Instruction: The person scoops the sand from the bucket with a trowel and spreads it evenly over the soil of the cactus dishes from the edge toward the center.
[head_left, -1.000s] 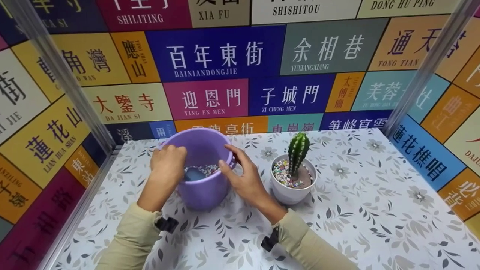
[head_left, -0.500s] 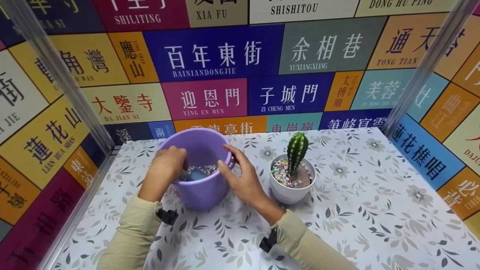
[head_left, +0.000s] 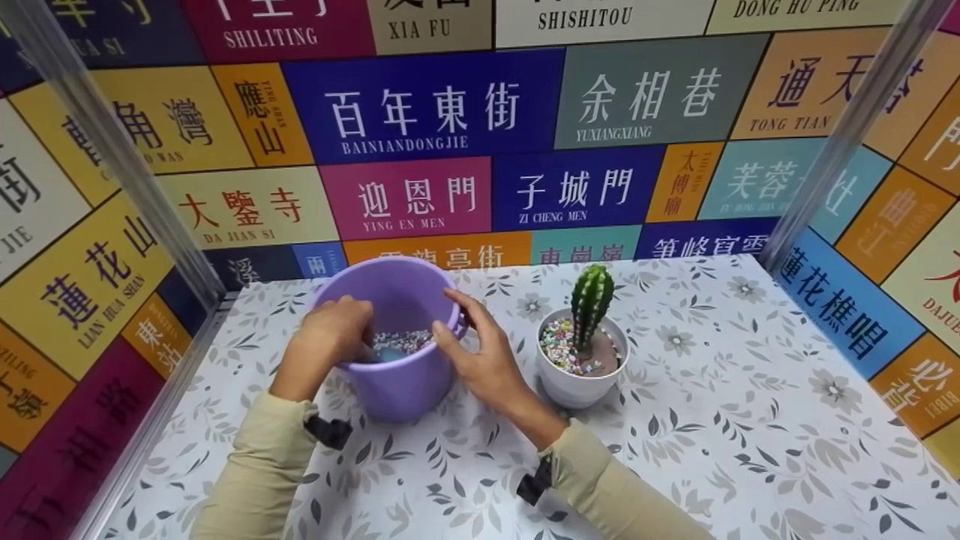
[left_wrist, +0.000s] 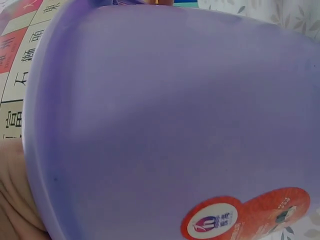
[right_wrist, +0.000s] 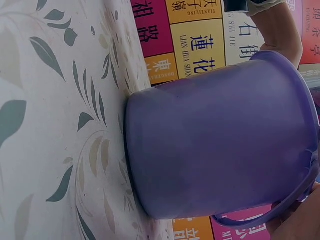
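Note:
A purple bucket (head_left: 405,394) stands on the table at centre left, with small multicoloured pebbles (head_left: 409,341) in its bottom. My left hand (head_left: 326,341) reaches over the near left rim, its curled fingers partly hidden inside. It holds a blue-grey scoop (head_left: 389,355), whose blade shows among the pebbles while the handle is hidden. On the right side of the rim, my right hand (head_left: 486,352) grips the bucket between thumb and fingers. The right wrist view shows the bucket's handle (right_wrist: 272,216) hanging down beside that hand.
To the right of the bucket is a white pot (head_left: 581,391) with a green cactus (head_left: 592,304) and coloured pebbles. A floral cloth (head_left: 720,420) covers the table. Walls of colourful sign panels (head_left: 427,105) enclose the back and sides.
My left hand has dipped deeper into the bucket, and the scoop has sunk lower into the pebbles, less of its blade showing. My right hand keeps its grip on the rim.

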